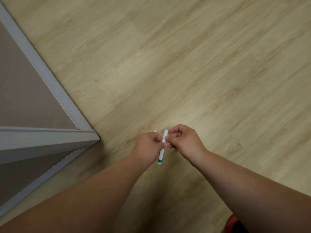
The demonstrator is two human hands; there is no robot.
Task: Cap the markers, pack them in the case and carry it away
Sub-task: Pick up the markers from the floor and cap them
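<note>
A white marker (161, 154) with a green band near its lower end is held in the air above the wooden floor (185, 64), roughly upright and tilted a little, between the two hands. The left hand (148, 146) has its fingers curled round the barrel at about the middle, and the right hand (183, 140) pinches the upper white end (165, 134) — whether that piece is a cap already seated or only being brought on cannot be told, since the fingers cover the join. A small white tip (155, 131) shows just past the left knuckles; what it belongs to is unclear. This looks like the capping step, early in the task — no case is in view, nor any other markers. The next move seems to call for pressing the two ends together along the marker's own line until the cap seats, with the left hand steadying the barrel against the push; a skewed push could make the cap slip. To the left stands a grey-framed panel (50, 78) meeting a second frame at a corner, and something red (233, 223) shows at the bottom edge.
</note>
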